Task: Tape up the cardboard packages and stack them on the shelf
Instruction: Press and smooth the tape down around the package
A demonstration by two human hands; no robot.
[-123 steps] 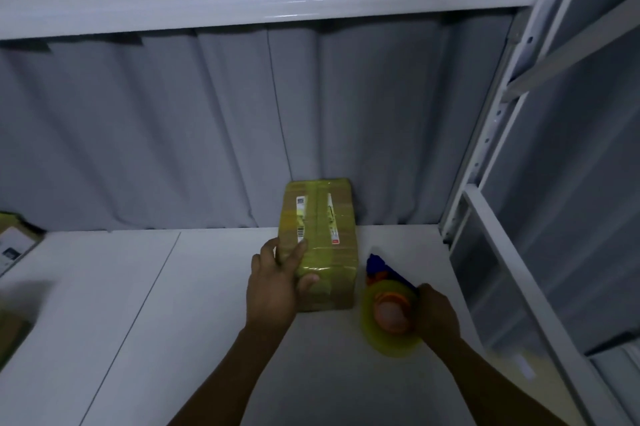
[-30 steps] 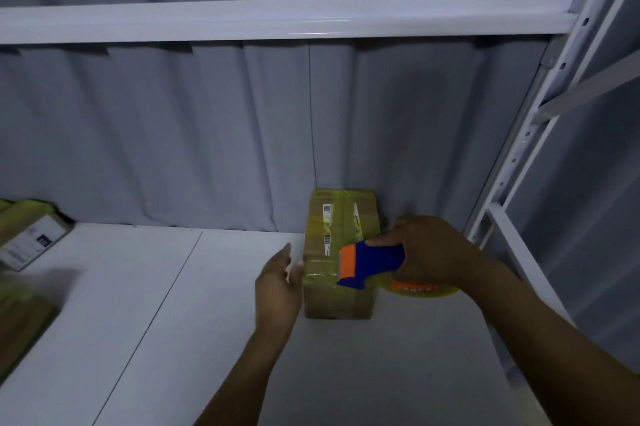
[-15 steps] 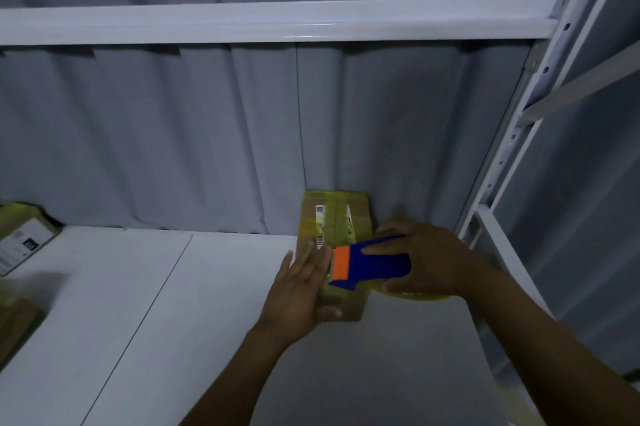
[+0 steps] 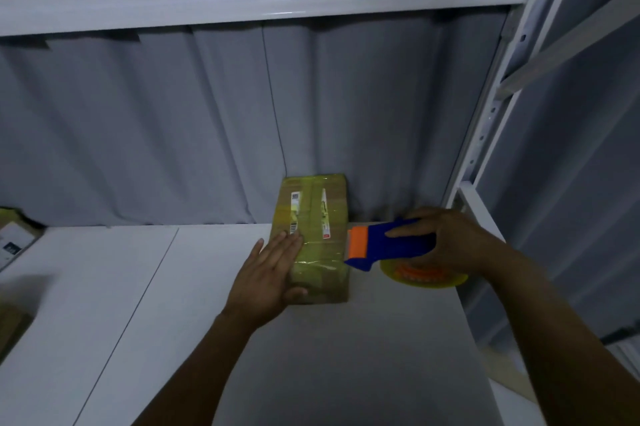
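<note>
The cardboard package (image 4: 323, 254) lies on the white shelf board (image 4: 311, 356), in the back right part, w/ its far end up against the grey sheet (image 4: 173, 131). Its long way runs near to far, straight away from the person. Its short way runs left to right.

The left hand (image 4: 268, 273) is flat on top of the pkg, on the near left part. The fingers are straight & point to the far end. It holds nothing, it just presses down.

The right hand (image 4: 450, 242) is curled round the blue tape dispenser (image 4: 388, 245). The dispenser sits just to the right of the pkg, abt. the middle of its length. Its orange end points left & meets the pkg's right edge. The yellow tape roll (image 4: 422, 275) hangs under the hand, out past the pkg; can't tell if it touches the board. A shiny band of tape goes across the top, left to right, in line w/ the orange end.

So what counts: the dispenser is on the right side, & the tape goes across the short way, not along the long way. The left hand is on the box; the right one is at its edge. I think the band is laid, & the next bit is to take it down the right side or cut it there. The left hand must press hard, b/c a pull to the right could slide the box.

More boxes (image 4: 14, 242) sit far off at the left end.
</note>
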